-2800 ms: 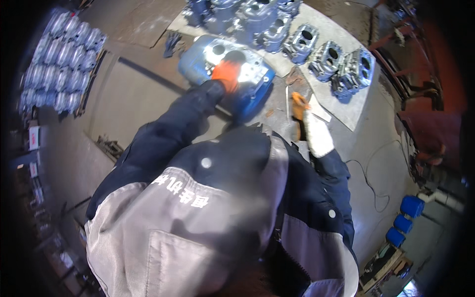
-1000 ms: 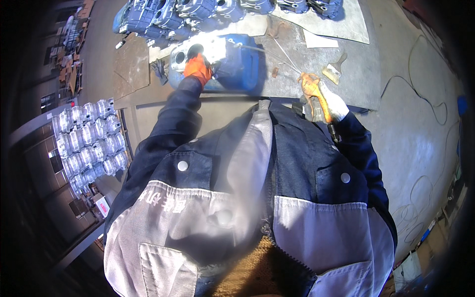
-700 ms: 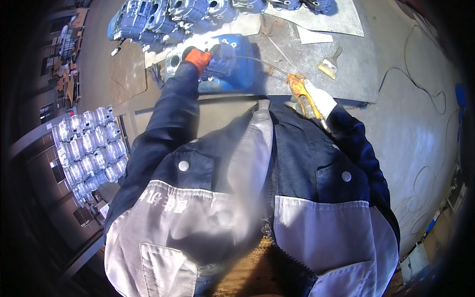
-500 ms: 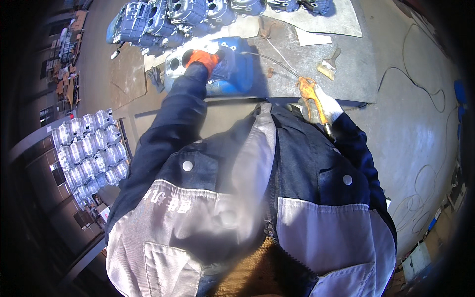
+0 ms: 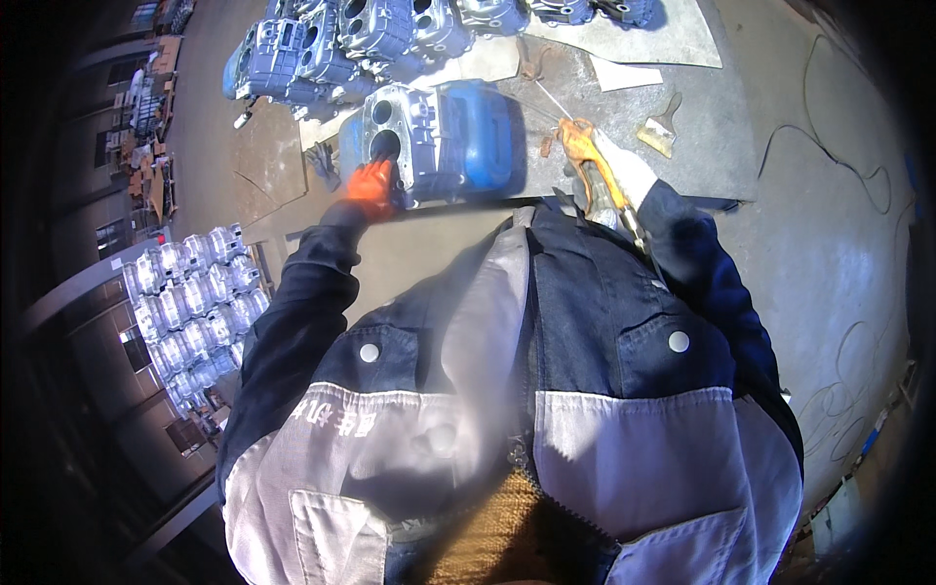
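Note:
A silver metal casting [image 5: 420, 132] with round bores lies against a blue plastic container [image 5: 487, 141] on the workbench. My left hand [image 5: 370, 189], in an orange glove, is at the casting's near left side, its dark-tipped fingers hooked at the lower bore. To the right, my white-gloved right hand [image 5: 629, 173] is wrapped round an orange air blow gun [image 5: 581, 146], apart from the casting. Its nozzle is hard to make out. A hose fitting [image 5: 636, 232] hangs from the handle's lower end.
Several similar castings [image 5: 375, 34] stand along the bench's far side. A paintbrush [image 5: 660, 132] and a white sheet [image 5: 624, 75] lie on the metal benchtop [image 5: 717, 146]. Stacked shiny castings [image 5: 190, 302] are at the left. A dark cable [image 5: 809, 132] trails over the floor at right.
My left hand has moved from the casting's top to its near left side, and the casting appears tipped differently, exposing its bores. My right hand and the blow gun have shifted left and slightly away.

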A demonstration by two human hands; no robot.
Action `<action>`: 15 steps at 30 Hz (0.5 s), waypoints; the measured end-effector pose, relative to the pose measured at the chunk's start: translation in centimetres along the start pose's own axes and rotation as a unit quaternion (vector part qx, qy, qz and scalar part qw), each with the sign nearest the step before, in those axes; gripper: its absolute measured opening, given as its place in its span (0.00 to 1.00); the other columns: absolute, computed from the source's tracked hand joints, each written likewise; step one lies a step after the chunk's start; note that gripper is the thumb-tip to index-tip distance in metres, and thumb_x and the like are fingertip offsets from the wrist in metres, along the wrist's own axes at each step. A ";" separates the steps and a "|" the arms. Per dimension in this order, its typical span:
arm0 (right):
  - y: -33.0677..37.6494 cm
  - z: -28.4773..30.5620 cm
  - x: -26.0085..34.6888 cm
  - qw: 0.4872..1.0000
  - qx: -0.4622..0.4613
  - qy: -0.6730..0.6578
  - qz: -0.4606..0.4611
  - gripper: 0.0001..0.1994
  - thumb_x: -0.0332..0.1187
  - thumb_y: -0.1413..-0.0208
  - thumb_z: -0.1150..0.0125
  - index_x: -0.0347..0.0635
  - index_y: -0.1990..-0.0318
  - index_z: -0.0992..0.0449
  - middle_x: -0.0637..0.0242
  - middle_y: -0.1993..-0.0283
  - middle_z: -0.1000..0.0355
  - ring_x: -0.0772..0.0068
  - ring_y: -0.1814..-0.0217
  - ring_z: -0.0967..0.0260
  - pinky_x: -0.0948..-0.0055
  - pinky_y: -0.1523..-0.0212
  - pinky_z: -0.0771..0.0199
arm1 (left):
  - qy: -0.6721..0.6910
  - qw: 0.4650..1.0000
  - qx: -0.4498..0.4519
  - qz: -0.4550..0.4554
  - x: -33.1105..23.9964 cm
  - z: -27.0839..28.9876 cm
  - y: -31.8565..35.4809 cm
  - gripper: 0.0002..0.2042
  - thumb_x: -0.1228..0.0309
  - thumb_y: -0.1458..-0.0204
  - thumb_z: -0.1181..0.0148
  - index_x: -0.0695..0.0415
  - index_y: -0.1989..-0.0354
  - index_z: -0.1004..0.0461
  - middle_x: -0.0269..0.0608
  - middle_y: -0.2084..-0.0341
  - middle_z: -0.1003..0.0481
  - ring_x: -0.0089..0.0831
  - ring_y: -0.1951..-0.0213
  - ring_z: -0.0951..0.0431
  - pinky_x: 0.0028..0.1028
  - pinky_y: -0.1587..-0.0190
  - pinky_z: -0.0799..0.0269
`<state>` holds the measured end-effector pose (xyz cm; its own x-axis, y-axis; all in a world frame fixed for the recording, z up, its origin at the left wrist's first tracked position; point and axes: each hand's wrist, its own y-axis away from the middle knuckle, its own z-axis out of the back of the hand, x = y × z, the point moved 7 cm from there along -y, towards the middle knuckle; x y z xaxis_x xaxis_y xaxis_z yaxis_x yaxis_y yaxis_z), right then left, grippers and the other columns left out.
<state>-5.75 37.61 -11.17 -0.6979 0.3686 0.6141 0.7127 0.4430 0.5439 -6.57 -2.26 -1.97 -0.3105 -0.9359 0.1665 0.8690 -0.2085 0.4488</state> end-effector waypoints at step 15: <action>-5.0 0.4 -1.5 0.994 0.085 -0.045 0.045 0.23 0.44 0.34 0.59 0.36 0.41 0.36 0.61 0.45 0.32 0.73 0.45 0.33 0.77 0.44 0.33 | 0.083 0.987 0.069 0.121 -0.6 -0.8 -1.6 0.36 0.46 0.63 0.34 0.58 0.50 0.36 0.50 0.47 0.33 0.48 0.42 0.39 0.42 0.40 0.47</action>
<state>-8.30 35.20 -15.06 -0.6404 0.4811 0.5986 0.7556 0.5343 0.3790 -7.42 -1.56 -3.53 -0.0231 -0.9896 0.1421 0.8452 0.0566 0.5315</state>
